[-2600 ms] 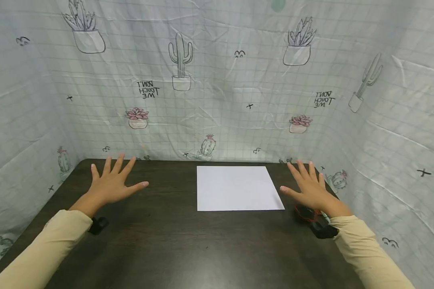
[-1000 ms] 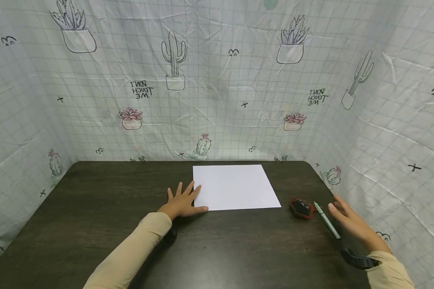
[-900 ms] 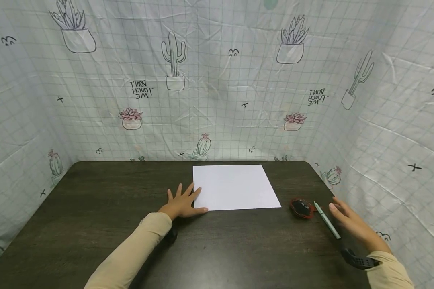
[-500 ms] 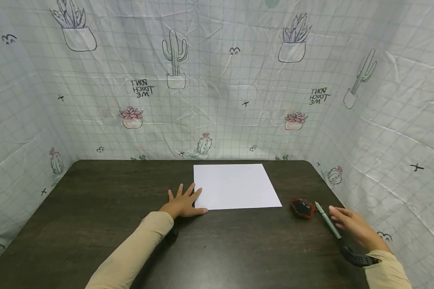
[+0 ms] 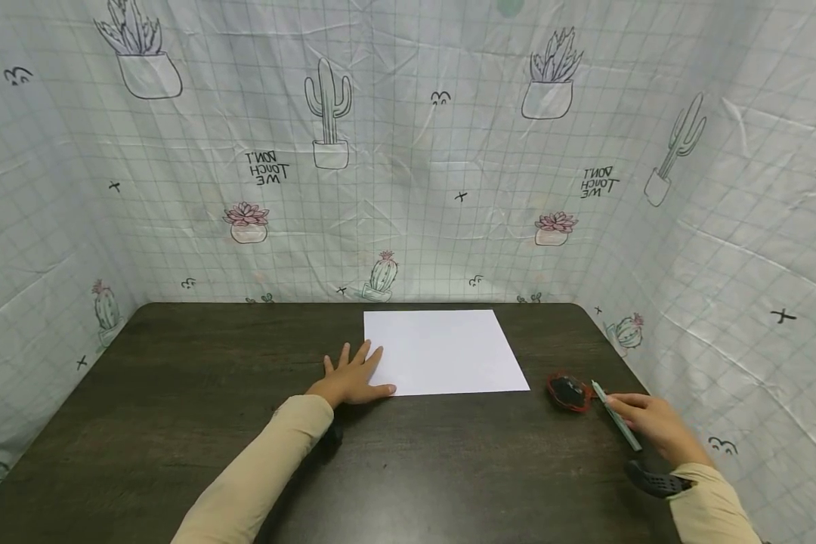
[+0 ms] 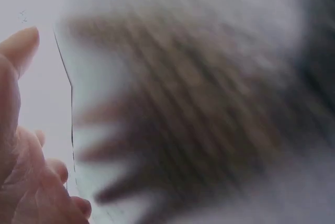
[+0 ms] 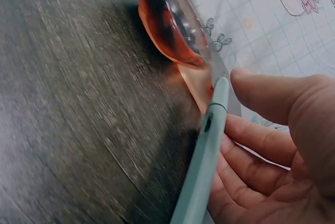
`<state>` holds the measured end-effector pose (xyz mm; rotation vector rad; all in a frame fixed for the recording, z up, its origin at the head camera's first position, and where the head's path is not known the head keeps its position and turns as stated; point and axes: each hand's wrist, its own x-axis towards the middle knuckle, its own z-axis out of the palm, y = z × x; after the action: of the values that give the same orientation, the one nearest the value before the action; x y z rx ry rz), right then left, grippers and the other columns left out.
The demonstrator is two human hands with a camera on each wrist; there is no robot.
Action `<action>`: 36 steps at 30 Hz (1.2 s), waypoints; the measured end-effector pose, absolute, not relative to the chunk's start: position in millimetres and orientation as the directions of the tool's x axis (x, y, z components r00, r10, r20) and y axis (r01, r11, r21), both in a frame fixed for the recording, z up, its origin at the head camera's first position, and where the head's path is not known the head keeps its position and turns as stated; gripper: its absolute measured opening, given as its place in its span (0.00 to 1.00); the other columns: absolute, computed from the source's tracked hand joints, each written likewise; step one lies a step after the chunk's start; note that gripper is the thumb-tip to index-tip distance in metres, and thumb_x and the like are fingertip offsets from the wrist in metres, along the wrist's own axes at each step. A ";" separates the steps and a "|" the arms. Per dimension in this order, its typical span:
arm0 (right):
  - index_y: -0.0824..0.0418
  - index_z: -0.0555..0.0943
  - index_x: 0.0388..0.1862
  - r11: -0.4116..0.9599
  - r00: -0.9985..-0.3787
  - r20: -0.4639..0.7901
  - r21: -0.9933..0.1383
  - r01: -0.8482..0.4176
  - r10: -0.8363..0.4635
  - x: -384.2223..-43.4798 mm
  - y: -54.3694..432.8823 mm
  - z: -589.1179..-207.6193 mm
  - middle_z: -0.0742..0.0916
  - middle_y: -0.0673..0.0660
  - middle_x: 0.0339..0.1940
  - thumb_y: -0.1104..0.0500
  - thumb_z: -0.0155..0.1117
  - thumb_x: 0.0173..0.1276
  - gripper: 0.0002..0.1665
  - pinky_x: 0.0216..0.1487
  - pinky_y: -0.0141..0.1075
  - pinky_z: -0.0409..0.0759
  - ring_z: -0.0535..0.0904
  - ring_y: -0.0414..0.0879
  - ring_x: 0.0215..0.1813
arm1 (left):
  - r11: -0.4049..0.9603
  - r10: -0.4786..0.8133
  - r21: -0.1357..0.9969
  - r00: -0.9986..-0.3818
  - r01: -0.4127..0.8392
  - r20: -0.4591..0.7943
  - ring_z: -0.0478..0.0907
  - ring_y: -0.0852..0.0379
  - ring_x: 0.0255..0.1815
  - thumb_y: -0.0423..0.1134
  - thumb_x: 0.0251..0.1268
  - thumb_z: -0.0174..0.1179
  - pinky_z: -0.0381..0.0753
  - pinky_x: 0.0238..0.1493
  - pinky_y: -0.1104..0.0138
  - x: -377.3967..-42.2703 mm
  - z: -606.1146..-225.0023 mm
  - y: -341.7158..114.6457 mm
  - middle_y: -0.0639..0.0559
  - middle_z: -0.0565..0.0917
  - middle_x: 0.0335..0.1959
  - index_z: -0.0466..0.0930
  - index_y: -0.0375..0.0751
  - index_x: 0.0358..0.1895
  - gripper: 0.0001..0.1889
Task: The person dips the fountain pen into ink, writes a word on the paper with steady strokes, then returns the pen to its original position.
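Right grip [image 5: 658, 425], half parted, touches the green pen [image 7: 204, 156]; left grip [image 5: 350, 381], splayed wide, touches white paper [image 5: 446, 352].

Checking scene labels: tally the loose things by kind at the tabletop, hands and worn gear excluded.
White paper sheet: 1
Pale green pen: 1
Red-and-black object (exact kind unclear): 1
Total: 3

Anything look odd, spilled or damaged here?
No spill or damage visible; the paper looks flat. Only the backdrop behind the table looks odd: its lettering reads mirrored, perhaps because it hangs reversed.
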<state>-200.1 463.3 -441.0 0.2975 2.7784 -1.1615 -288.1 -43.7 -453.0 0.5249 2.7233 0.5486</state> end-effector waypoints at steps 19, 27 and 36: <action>0.79 0.76 0.53 0.754 -0.987 -0.038 -0.640 0.145 0.158 -204.0 455.3 -449.2 0.81 0.74 0.53 0.52 0.56 0.72 0.28 0.40 0.38 0.77 0.79 0.49 0.44 | 0.886 0.371 0.394 -0.885 0.246 -0.282 0.24 0.36 0.76 0.71 0.64 0.44 0.24 0.64 0.32 -296.1 -464.2 -35.1 0.50 0.36 0.79 0.41 0.56 0.78 0.44; 0.77 0.72 0.60 0.644 -0.967 -0.045 -0.738 0.202 0.252 -207.3 453.9 -445.5 0.85 0.47 0.37 0.47 0.57 0.72 0.35 0.33 0.31 0.76 0.74 0.32 0.34 | 0.876 0.380 0.410 -0.886 0.252 -0.267 0.24 0.37 0.76 0.73 0.62 0.45 0.23 0.64 0.32 -299.5 -470.7 -38.5 0.51 0.37 0.79 0.42 0.57 0.78 0.46; 0.78 0.69 0.62 0.581 -0.968 -0.046 -0.793 0.186 0.246 -204.6 447.5 -434.0 0.81 0.33 0.33 0.46 0.55 0.73 0.36 0.35 0.28 0.76 0.73 0.25 0.35 | 0.881 0.380 0.398 -0.882 0.255 -0.277 0.27 0.34 0.76 0.69 0.63 0.48 0.25 0.64 0.31 -290.5 -455.6 -37.0 0.48 0.40 0.79 0.44 0.54 0.78 0.45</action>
<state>-204.6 447.5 -434.0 0.3902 2.8538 -1.4178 -290.5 -37.0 -455.6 0.4712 2.6999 0.5042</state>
